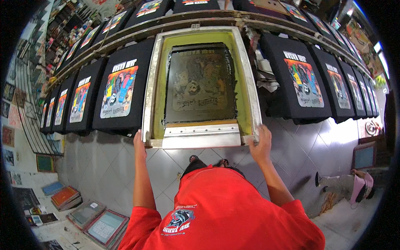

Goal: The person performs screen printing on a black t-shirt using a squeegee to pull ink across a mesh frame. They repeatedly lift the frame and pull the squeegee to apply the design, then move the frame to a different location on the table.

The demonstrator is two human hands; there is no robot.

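Observation:
A large screen-printing frame (148, 100) lies in front of me, with pale metal sides and yellow-green mesh. Dark ink covers the middle of its mesh (200, 89), and a faint picture shows through it. Across the near end rests a wide metal-backed squeegee (201, 136), touched by neither hand. My left hand (140, 145) is closed on the frame's near left corner. At the near right corner my right hand (261, 145) grips the frame, fingers bent around its edge. Whatever lies beneath the screen is hidden.
Black T-shirts with colourful prints (118, 89) lie on boards to the left, more printed shirts (304, 81) to the right. A long rail (125, 37) runs behind the screen. Further frames (106, 227) rest at the lower left. A person (360, 187) is at the far right.

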